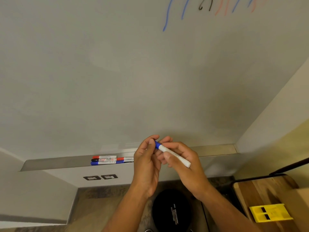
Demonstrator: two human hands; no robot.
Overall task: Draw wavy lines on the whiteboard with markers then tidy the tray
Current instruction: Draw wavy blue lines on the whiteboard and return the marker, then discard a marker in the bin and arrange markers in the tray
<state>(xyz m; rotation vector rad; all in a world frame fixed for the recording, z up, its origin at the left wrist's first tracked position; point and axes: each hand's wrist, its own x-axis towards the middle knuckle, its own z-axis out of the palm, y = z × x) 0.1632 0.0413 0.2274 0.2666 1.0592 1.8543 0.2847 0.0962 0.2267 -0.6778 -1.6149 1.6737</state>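
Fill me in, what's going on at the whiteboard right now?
A person holds one marker in both hands near the tray: the left hand pinches its blue cap, the right hand holds the white barrel. Whether the cap is going on or coming off cannot be told. Blue, black and red wavy lines are on the whiteboard, and several other markers lie in the tray.

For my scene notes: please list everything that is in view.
whiteboard: one, white, straight ahead
wavy lines: several, blue, black, red, top of board
tray: one, silver, under the board
tray markers: about five, red, black, blue, in the tray
sockets: two, dark, below the tray
yellow block: one, on wooden table, right
held marker: one, white with blue cap, in both hands
left hand: fingers pinch the cap
right hand: fingers hold the body
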